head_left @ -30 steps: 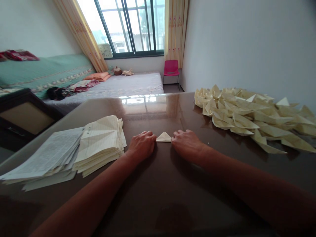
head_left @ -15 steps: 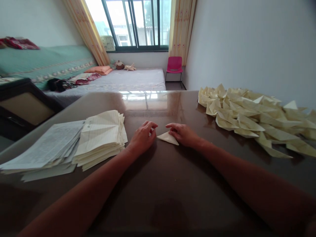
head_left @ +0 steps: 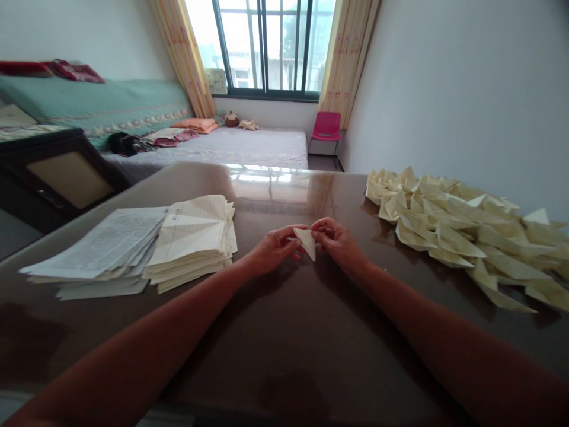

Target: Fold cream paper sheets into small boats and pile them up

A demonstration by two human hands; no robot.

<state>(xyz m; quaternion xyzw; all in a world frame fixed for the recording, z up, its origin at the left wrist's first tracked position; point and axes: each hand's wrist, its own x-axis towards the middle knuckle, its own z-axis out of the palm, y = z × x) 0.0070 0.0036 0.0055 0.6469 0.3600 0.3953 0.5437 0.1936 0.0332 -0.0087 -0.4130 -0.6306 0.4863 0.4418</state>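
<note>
Over the bench (head_left: 249, 332), we find the folded paper triangle (head_left: 306, 241) pinched in the grip of left hand (head_left: 279, 242) and right hand (head_left: 336, 239). We judge it light, fairly stiff yet easily creased, best held lightly by its edges.

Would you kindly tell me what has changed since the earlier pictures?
The folded paper triangle, earlier flat on the table, is turned with one corner pointing down the picture and appears lifted. The left hand, apart from it half a second ago, now holds it with the right hand. The lined sheets, printed sheets and folded pile stayed put.
</note>
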